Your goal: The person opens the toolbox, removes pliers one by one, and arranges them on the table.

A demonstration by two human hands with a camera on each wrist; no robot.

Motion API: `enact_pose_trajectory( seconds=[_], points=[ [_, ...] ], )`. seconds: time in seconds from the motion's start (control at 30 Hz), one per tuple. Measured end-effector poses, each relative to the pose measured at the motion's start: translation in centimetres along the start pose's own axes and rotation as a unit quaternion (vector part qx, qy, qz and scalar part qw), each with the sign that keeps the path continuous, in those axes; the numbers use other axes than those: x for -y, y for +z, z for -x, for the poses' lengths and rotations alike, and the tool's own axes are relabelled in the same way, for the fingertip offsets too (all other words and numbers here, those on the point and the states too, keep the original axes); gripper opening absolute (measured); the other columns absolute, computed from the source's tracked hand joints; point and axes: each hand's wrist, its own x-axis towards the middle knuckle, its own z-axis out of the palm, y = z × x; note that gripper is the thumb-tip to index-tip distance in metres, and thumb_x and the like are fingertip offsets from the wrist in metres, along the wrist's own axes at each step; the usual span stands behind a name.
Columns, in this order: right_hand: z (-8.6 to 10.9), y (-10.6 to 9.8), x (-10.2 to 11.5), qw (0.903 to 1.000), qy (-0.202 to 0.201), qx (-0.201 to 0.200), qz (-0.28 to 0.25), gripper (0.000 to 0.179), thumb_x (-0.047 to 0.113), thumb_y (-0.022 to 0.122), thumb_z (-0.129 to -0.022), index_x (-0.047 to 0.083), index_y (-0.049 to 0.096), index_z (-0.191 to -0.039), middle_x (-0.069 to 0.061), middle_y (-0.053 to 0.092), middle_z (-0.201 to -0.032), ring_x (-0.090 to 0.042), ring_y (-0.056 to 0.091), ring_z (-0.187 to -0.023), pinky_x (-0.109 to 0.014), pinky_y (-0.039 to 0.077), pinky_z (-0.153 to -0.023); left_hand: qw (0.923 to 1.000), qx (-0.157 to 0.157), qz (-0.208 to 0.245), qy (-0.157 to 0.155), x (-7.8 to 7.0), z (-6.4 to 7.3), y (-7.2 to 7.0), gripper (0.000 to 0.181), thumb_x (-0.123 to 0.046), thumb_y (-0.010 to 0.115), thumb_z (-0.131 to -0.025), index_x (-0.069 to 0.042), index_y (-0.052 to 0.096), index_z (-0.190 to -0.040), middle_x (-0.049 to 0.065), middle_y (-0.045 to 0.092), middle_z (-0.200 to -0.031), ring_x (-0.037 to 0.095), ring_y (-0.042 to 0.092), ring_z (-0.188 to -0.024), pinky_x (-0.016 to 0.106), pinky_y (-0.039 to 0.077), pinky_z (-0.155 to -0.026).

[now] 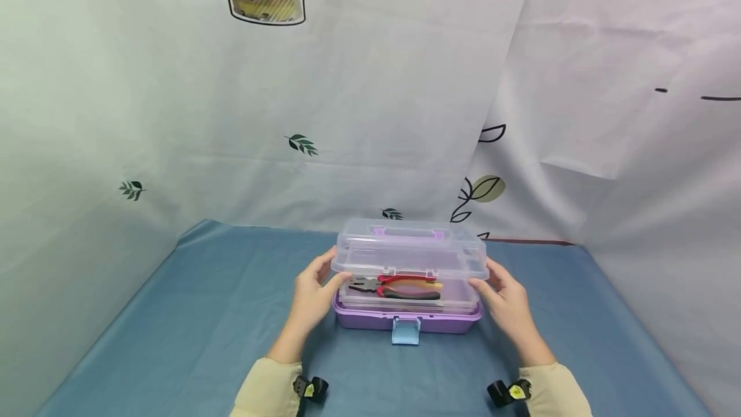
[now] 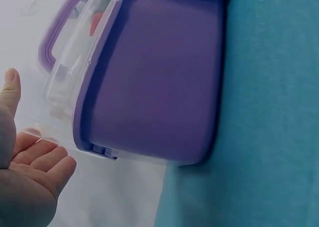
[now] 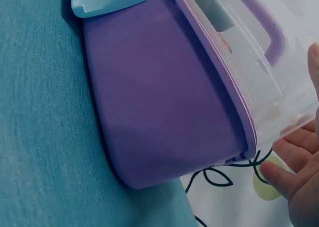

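Note:
A purple toolbox stands on the blue cloth, its clear lid tilted up at the front. My left hand holds the lid's left end, thumb at the front corner and fingers behind. At the other end my right hand holds the lid in the same way. Under the raised lid, a clear tray carries pliers with red and black handles and another tool with red and yellow-orange handles. The light-blue latch hangs down in front. A purple carry handle tops the lid.
Blue cloth covers the table around the box. Behind it hangs a pale curtain with leaf prints, and similar fabric closes off both sides.

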Motion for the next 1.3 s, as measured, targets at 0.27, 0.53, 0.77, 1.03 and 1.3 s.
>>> enact_pose_trajectory(
  seconds=[0.27, 0.53, 0.77, 1.03, 1.3],
  points=[
    [-1.3, 0.4, 0.2, 0.9994, -0.009, -0.021, 0.027, 0.043, 0.015, 0.069, -0.085, -0.002, 0.060, -0.123, -0.021, 0.069, -0.107, -0.005, 0.065, -0.088, 0.003, 0.041, -0.071, 1.0000, 0.006, -0.006, 0.001, -0.3, -0.8, 0.0, 0.042, -0.007, 0.070, -0.084, 0.009, 0.055, -0.119, 0.024, 0.049, -0.138, 0.032, 0.046, -0.130, 0.034, 0.038, -0.107],
    [-2.1, 0.0, 0.4, 0.9994, -0.003, -0.015, 0.030, 0.039, 0.017, 0.068, -0.086, -0.003, 0.062, -0.119, -0.021, 0.069, -0.109, -0.019, 0.067, -0.095, 0.005, 0.039, -0.070, 0.9996, 0.015, 0.008, -0.022, 3.0, -2.2, 0.5, 0.041, -0.016, 0.069, -0.086, 0.002, 0.051, -0.118, 0.015, 0.048, -0.142, 0.030, 0.045, -0.131, 0.036, 0.038, -0.108],
    [-2.4, -0.1, 0.5, 0.9989, 0.017, -0.022, 0.037, 0.038, 0.020, 0.069, -0.086, -0.002, 0.064, -0.116, -0.021, 0.069, -0.106, -0.026, 0.068, -0.096, 0.001, 0.041, -0.066, 0.9998, 0.006, -0.005, -0.018, 3.0, -2.6, 0.5, 0.044, -0.023, 0.071, -0.084, 0.000, 0.054, -0.118, 0.017, 0.055, -0.134, 0.035, 0.052, -0.124, 0.041, 0.045, -0.103],
    [-3.2, -0.5, 0.7, 0.9981, 0.023, -0.028, 0.051, 0.039, 0.024, 0.071, -0.084, -0.001, 0.066, -0.113, -0.020, 0.071, -0.098, 0.013, 0.052, -0.076, -0.013, 0.046, -0.058, 0.9997, 0.002, -0.018, -0.015, 2.6, -3.2, 0.4, 0.044, -0.024, 0.072, -0.083, 0.001, 0.056, -0.117, 0.018, 0.059, -0.129, 0.034, 0.053, -0.123, 0.038, 0.048, -0.099],
    [-4.0, -0.6, 0.9, 0.9979, 0.032, -0.022, 0.051, 0.039, 0.028, 0.069, -0.086, 0.000, 0.066, -0.113, -0.019, 0.071, -0.099, 0.017, 0.049, -0.075, -0.012, 0.047, -0.061, 0.9987, -0.002, -0.037, -0.035, 2.1, -3.9, 0.3, 0.048, -0.030, 0.072, -0.083, -0.002, 0.056, -0.118, 0.019, 0.058, -0.129, 0.034, 0.053, -0.123, 0.038, 0.050, -0.097]
  ],
)
